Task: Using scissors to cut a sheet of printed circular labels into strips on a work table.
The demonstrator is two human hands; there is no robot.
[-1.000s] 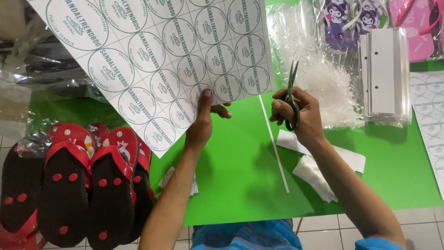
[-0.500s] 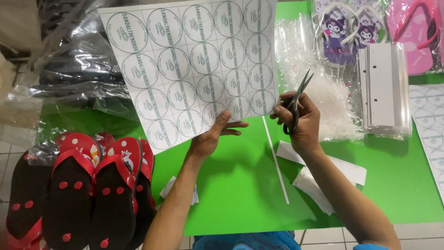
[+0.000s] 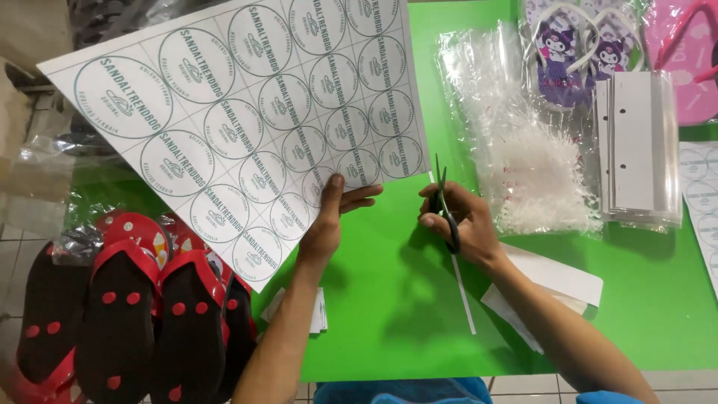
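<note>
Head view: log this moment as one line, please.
left hand: holds label sheet | right hand: holds scissors, blades nearly closed, near sheet edge | table: green | sandals: left

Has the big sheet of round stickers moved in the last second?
Yes. The sticker sheet, held by the left hand, has turned and swung leftward over the green table, uncovering more of it beside the scissors.

I read this as a small sandal packing workshop: green counter (image 3: 374,329), stacked red-and-black flip-flops (image 3: 127,314) at left, bagged cartoon-print sandals (image 3: 576,52), clear plastic bags (image 3: 523,135), a sheet of round labels (image 3: 254,112), white hanger cards (image 3: 636,142), tiled floor (image 3: 11,239).
</note>
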